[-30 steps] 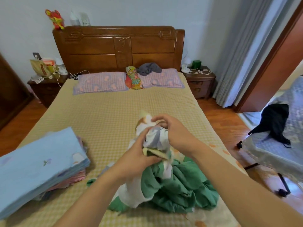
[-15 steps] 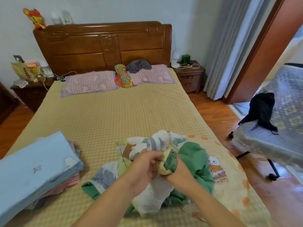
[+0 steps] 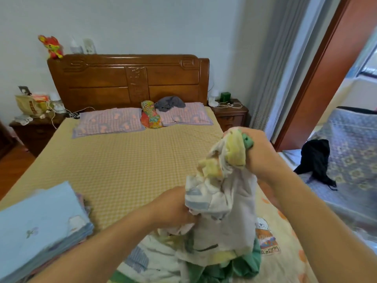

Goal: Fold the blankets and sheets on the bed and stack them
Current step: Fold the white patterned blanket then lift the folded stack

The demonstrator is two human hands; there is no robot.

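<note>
In the right hand point(image 3: 257, 152), held high, a soft, crumpled blanket point(image 3: 222, 203) is squeezed tight. It is white, yellow and green, all bunched up. Lower down, the left hand point(image 3: 173, 207) grips the same blanket; its fingers are hidden in the folds. Left of that hand sits a flat blue folded stack point(image 3: 38, 225), cut off at the edge.

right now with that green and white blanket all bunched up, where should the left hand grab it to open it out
Probably the loose striped edge hanging beside the left hand, taken from the left. The right hand already lifts the blanket by one end, so pulling that edge sideways should spread it.
</note>
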